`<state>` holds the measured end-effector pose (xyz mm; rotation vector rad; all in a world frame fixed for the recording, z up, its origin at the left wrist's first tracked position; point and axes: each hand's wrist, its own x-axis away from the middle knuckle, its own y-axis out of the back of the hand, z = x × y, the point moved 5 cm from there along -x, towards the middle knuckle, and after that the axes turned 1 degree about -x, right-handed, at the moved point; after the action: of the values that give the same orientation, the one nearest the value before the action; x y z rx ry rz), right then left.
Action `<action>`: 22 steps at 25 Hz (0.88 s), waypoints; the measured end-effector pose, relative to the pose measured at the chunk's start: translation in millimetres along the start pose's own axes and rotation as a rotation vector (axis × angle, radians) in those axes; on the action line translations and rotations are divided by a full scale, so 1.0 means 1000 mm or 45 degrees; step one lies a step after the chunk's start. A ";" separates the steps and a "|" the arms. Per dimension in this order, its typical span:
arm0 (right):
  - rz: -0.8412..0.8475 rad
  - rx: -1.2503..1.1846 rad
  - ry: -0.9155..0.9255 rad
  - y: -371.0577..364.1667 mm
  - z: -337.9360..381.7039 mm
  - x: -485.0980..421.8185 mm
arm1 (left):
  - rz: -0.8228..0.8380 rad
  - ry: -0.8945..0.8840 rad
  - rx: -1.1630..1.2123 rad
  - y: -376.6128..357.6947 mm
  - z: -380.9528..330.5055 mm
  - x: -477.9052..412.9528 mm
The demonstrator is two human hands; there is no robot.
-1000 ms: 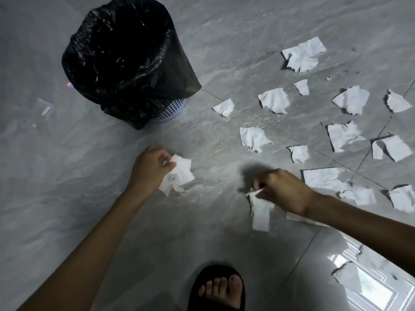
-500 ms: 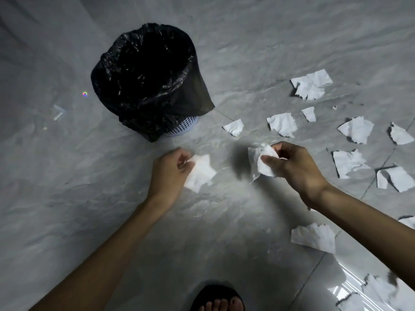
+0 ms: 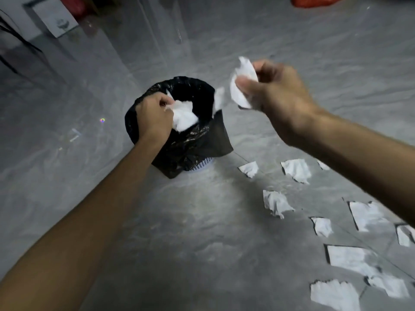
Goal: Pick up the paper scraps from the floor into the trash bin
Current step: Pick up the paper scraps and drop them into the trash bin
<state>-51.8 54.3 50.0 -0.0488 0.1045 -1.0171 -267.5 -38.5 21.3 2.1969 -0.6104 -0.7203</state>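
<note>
The trash bin [image 3: 193, 151] stands mid-floor, a white basket lined with a black bag. My left hand [image 3: 152, 117] is over its mouth, shut on a crumpled white paper scrap [image 3: 183, 116] that hangs inside the opening. My right hand [image 3: 276, 95] is raised to the right of the bin and pinches another white scrap [image 3: 241, 86], which is still outside the rim. Several torn paper scraps [image 3: 296, 170] lie on the grey floor at the right and lower right.
The grey marble floor [image 3: 202, 254] stretches around the bin. A white box [image 3: 56, 19] and red things sit by the far wall at the upper left. An orange-red bag [image 3: 314, 1] lies at the top right edge.
Both hands have risen from the floor with their scraps. The left hand now reaches the bin's mouth; the right hand has lifted up beside the bin. The view has tilted forward.
</note>
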 end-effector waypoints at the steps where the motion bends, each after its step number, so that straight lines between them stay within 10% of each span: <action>1: 0.016 -0.025 0.012 -0.013 0.006 -0.016 | 0.054 0.011 -0.053 -0.004 0.008 -0.001; 9: 0.157 0.357 -0.294 -0.090 -0.046 -0.076 | -0.217 -0.053 0.221 0.028 0.015 0.041; 14: 0.032 0.386 -0.029 -0.019 -0.061 -0.042 | -0.217 -0.590 0.106 0.004 -0.037 0.082; 22: 0.547 1.471 -0.276 0.083 -0.239 0.114 | 0.819 -0.651 -0.062 -0.154 -0.052 0.134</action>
<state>51.7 3.2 -201.9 0.8795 -0.6516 -0.5188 -104.8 0.7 -106.4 1.6072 -1.4503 -0.9184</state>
